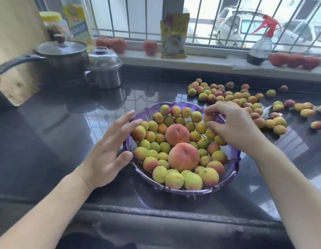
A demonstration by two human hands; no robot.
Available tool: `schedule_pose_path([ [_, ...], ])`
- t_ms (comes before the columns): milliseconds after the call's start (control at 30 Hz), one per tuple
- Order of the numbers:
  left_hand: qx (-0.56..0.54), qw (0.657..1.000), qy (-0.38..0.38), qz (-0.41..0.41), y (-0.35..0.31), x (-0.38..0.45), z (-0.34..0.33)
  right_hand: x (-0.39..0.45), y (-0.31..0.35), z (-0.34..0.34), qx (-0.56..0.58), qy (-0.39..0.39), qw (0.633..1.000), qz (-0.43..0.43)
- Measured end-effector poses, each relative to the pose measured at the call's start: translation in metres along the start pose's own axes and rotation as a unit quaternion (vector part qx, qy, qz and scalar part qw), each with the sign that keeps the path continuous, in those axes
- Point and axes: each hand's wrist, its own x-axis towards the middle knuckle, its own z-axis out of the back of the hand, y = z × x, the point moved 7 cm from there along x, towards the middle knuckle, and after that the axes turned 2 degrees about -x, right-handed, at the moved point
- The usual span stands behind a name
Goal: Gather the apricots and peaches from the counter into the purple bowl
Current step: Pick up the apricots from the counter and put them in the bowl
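The purple bowl [234, 170] stands on the dark counter, heaped with small yellow-red apricots. Two large peaches [177, 134] [183, 156] lie in its middle. My left hand [109, 148] is at the bowl's left rim, fingers straight and spread, fingertips by the outermost apricots. Over the bowl's right side, my right hand [231, 123] pinches an apricot [210, 118] between thumb and fingers. Many loose apricots [237, 98] lie scattered on the counter to the right and behind that hand.
A lidded pot [61, 51] and a steel lidded mug [104, 69] stand at the back left. On the window sill are an oil bottle [79, 20], a yellow packet [174, 36], a spray bottle [260, 49] and tomatoes [294, 60]. The counter's front edge [156, 211] runs below the bowl.
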Motion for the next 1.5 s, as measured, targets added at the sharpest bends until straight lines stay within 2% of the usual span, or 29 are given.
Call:
schedule_pose_path([
  [167,-0.029,0.999,0.000,0.038,0.003,0.002,-0.001,-0.007,-0.011,-0.004,0.085,-0.037,0.995,-0.035],
  [600,-0.027,0.998,-0.029,0.051,0.011,0.002,-0.002,-0.009,-0.010,-0.003,0.062,-0.048,0.995,-0.059],
  [700,-0.033,0.997,-0.024,0.060,0.012,0.003,-0.003,-0.008,-0.009,-0.005,0.088,-0.026,0.993,-0.070],
  [767,-0.036,0.997,-0.021,0.064,0.012,0.002,-0.004,-0.011,-0.013,-0.005,0.156,-0.019,0.981,-0.110],
  [800,-0.037,0.997,-0.020,0.065,0.012,0.002,-0.004,-0.015,-0.017,-0.003,0.213,-0.036,0.965,-0.148],
  [833,-0.036,0.997,-0.018,0.067,0.012,0.002,-0.004,-0.023,-0.024,-0.002,0.289,-0.058,0.933,-0.206],
  [933,-0.045,0.996,-0.010,0.073,0.011,0.001,-0.006,-0.054,-0.038,-0.016,0.525,-0.058,0.771,-0.356],
  [967,-0.050,0.996,-0.005,0.077,0.012,0.001,-0.007,-0.062,-0.034,-0.022,0.573,-0.043,0.730,-0.370],
  [1000,-0.056,0.995,0.002,0.083,0.013,0.002,-0.009,-0.067,-0.028,-0.026,0.592,-0.040,0.713,-0.374],
  [1033,-0.061,0.994,0.008,0.092,0.015,0.003,-0.011,-0.070,-0.023,-0.028,0.584,-0.050,0.714,-0.382],
  [1133,-0.058,0.991,0.008,0.119,0.020,0.013,-0.016,-0.054,-0.022,-0.028,0.448,-0.082,0.788,-0.414],
  [1233,-0.047,0.987,-0.044,0.144,0.017,0.028,-0.020,-0.013,-0.043,-0.027,0.415,-0.104,0.801,-0.419],
  [1333,0.005,0.984,-0.087,0.153,0.011,0.032,-0.027,0.030,-0.063,-0.026,0.384,-0.124,0.826,-0.394],
  [1433,0.059,0.984,-0.108,0.130,0.008,0.024,-0.026,0.055,-0.097,-0.023,0.381,-0.166,0.832,-0.367],
  [1467,0.059,0.984,-0.118,0.120,0.008,0.022,-0.023,0.052,-0.104,-0.015,0.358,-0.183,0.852,-0.336],
  [1500,0.059,0.984,-0.131,0.109,0.008,0.021,-0.021,0.048,-0.113,-0.006,0.290,-0.202,0.888,-0.292],
])
